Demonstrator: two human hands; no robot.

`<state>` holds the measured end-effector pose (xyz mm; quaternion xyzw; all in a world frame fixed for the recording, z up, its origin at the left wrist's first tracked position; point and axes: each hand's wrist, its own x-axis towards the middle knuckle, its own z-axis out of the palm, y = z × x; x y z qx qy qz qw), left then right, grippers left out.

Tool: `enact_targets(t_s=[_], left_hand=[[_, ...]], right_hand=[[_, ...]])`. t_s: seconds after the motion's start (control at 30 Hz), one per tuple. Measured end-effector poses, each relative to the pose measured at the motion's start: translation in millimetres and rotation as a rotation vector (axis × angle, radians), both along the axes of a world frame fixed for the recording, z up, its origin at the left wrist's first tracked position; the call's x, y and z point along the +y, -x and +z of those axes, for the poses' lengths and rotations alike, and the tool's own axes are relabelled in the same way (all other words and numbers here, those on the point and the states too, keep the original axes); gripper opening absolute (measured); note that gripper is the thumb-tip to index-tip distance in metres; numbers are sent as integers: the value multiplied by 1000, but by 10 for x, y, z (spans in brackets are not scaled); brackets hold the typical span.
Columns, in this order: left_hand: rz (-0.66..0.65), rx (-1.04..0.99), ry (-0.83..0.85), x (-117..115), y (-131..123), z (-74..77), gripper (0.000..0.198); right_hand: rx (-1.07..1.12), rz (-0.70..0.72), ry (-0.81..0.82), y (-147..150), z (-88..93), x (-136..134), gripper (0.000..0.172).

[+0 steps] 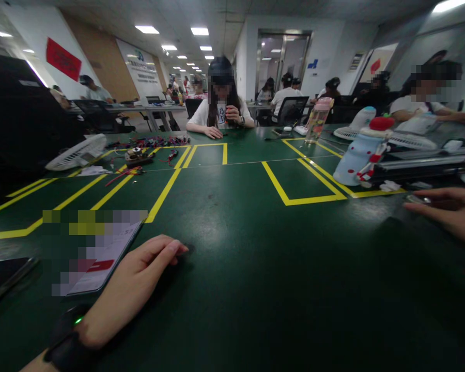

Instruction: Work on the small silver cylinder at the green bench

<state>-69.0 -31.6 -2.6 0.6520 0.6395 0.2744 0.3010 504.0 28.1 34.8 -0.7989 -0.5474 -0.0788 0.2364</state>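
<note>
My left hand (155, 261) rests low over the green table (232, 294), thumb and fingers pressed together. Whether anything is between those fingertips I cannot make out; a dark patch lies on the tabletop just beyond them. On that wrist is a black watch (72, 343) with a green light. Beside the forearm lies a phone (101, 266), its lit screen partly blurred out. Far to the right, my right hand (451, 206) pinches a small shiny object (417, 199) between thumb and fingers, above the table edge area.
A blue bottle with a red top (352, 157) and a pink-lidded clear bottle (318, 121) stand at the right. Tangled wires (155, 143) and a white fan (77, 152) lie at the left. A dark phone (8, 279) is lower left. Opposite sits a person (220, 111).
</note>
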Motion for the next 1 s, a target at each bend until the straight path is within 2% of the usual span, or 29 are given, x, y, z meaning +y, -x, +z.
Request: enact_targets(t_s=[0.07,0.13,0.23,0.3,0.37,0.47,0.57,0.63,0.7,0.8,1.0], left_hand=[[2,12,0,5,-5,8,38],[4,18,9,11,-8,19,39],[14,37,31,17,-73,58,37],[5,50,20,20,-182,105,35],[-37,56,-21,25,-329,161,31],[-128,47,-103,42,-561,236,26],[-236,9,-213,68,-778,291,20],[-321,-12,-269,87,-920,323,19],[-379,-26,-287,105,-1049,357,17],[-392,-46,-311,125,-1161,399,14],[-315,-63,-327,107,-1061,380,14]], right_hand=[[113,90,-20,412,39,-16,42],[233,341,-101,919,21,-72,43],[346,815,-125,1710,-69,-215,40],[392,1021,-98,2144,-126,-309,33],[424,1146,-69,2437,-174,-368,26],[482,1196,10,2606,-260,-382,28],[642,1130,97,2592,-364,-358,53],[758,1113,151,2568,-422,-349,64],[818,1119,185,2559,-457,-349,62],[815,1128,195,2565,-466,-354,58],[599,1122,155,2560,-419,-364,47]])
